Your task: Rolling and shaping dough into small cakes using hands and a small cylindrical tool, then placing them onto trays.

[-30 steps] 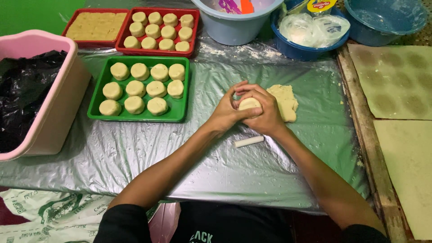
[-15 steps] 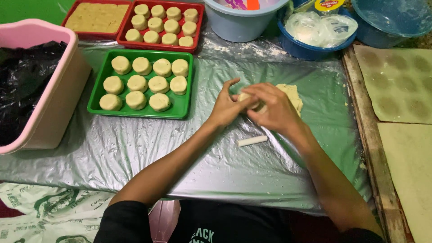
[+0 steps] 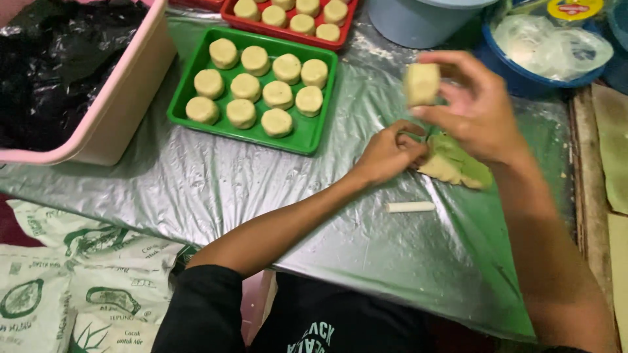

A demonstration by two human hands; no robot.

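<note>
My right hand [image 3: 474, 108] is raised above the table and holds a pale dough piece [image 3: 421, 84] between thumb and fingers. My left hand [image 3: 389, 151] rests on the plastic-covered table, its fingers closed at the edge of a flat lump of dough [image 3: 454, 167]. A short white stick [image 3: 410, 207] lies on the plastic just in front of the dough lump. A green tray [image 3: 307, 137] with several round dough pieces stands to the left of my hands.
A red tray [image 3: 288, 36] of round dough pieces sits behind the green one. A pink bin [image 3: 118, 111] lined with black plastic stands at the left. A pale blue bucket [image 3: 418, 23] and a blue bowl [image 3: 523, 75] of plastic sheets are at the back. Printed sacks [image 3: 72, 281] lie below the table edge.
My right hand has lifted off the dough lump with a shaped dough piece in it. My left hand stayed at the lump. The view has moved closer and shifted.
</note>
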